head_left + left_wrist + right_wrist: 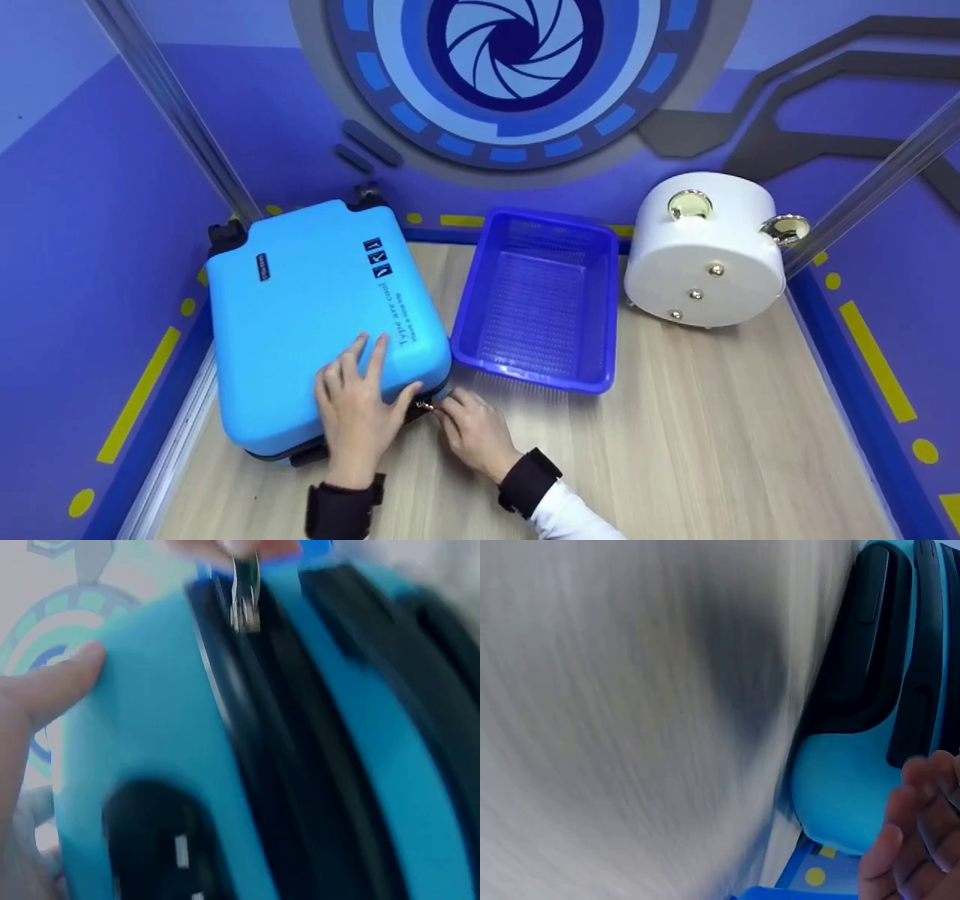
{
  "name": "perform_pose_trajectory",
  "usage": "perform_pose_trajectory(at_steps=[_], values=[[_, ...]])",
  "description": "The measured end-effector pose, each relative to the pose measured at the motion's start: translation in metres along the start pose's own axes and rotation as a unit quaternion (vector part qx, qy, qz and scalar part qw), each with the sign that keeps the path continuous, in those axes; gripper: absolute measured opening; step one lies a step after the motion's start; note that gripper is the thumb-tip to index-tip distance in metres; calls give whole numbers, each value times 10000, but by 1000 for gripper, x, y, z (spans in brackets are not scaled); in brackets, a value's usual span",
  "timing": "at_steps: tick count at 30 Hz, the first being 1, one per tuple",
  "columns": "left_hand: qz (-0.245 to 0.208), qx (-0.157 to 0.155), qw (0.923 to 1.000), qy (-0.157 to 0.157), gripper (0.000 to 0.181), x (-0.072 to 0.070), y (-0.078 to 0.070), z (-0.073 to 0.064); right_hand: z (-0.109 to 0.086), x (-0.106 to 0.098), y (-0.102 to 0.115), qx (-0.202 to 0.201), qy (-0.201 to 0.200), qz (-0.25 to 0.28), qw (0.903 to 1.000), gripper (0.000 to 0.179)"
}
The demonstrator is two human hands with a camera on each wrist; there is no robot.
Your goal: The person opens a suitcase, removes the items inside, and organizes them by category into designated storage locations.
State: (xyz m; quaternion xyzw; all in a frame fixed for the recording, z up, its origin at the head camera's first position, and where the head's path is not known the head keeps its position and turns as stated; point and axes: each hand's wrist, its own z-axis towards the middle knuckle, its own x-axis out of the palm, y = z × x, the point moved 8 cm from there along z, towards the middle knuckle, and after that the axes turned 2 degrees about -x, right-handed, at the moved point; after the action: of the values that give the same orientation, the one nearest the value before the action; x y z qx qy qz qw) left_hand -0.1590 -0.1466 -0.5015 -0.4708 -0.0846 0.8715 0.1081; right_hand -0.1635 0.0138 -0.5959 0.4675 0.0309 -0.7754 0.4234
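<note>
A light blue hard-shell suitcase [300, 322] lies flat on the left of the table, its wheels toward the back wall. My left hand [354, 405] rests on its front right corner with the fingers spread over the shell. At that corner my right hand [476, 435] pinches a metal zipper pull [246, 596] between thumb and fingers. The black zipper band [277, 735] runs along the side of the case. A black carry handle [390, 652] shows beside the band in the left wrist view.
A blue plastic basket [611, 330] stands just right of the suitcase. Farther right, against the back wall, is a white drum-shaped case [705, 247] with gold-coloured fittings. Blue and purple panels [67, 247] enclose the wooden table [712, 435].
</note>
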Motion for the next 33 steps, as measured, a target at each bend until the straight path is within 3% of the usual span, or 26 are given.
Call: perform_pose_trajectory(at_steps=[4, 9, 12, 16, 21, 24, 33], values=[[-52, 91, 9998, 170, 91, -15, 28, -4, 3, -5, -3, 113, -263, 224, 9993, 6], [91, 77, 9998, 187, 101, -33, 62, -10, 0, -10, -2, 181, -621, 457, 9969, 4], [147, -87, 9992, 367, 108, -41, 78, -10, -1, -11, -1, 153, -684, 644, 9955, 5], [70, -523, 9944, 918, 113, -44, 94, -10, 1, -11, -1, 159, -624, 888, 9940, 6], [82, -745, 9885, 1315, 116, -43, 99, -13, 1, -8, -5, 320, -447, 1606, 9855, 4], [107, -759, 9885, 1306, 115, -43, 98, -15, 1, -7, -8, 419, -401, 1913, 9798, 5], [132, -987, 9881, 1168, 111, -43, 91, -22, 5, -7, -17, 726, -230, 1998, 9769, 5]])
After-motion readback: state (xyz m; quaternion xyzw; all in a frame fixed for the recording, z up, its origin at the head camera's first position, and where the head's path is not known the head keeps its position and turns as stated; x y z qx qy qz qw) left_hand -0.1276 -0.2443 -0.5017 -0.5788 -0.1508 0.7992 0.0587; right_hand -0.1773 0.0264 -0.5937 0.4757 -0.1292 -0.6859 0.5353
